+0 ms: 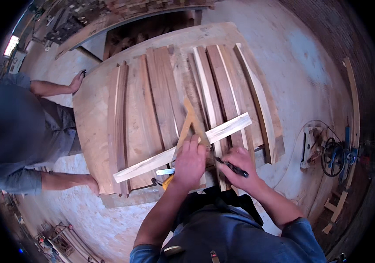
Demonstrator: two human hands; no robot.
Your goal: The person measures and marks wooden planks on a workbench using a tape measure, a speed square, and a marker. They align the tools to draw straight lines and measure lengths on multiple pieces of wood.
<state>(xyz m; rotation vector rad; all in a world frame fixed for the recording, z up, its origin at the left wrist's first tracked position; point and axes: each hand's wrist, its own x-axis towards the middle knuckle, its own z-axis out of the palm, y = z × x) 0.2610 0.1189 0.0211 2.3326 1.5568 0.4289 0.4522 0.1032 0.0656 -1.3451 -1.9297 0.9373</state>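
You stand in a dusty workshop at a plywood worktable (pixel 92 131) laid with dark boards. Your right hand (pixel 236 165) is clenched around a dark pencil (pixel 233 168), tip toward ten o'clock. Your left hand (pixel 190 158) presses flat on a wooden triangular square (pixel 192 125), just at nine o'clock of the pencil. The pale batten (pixel 231 126) beneath runs eight to two o'clock. Another person's hands (pixel 77 82) rest on the table's left edge.

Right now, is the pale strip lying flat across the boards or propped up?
Flat: the pale strip lies diagonally across the dark boards, left hand beside it.
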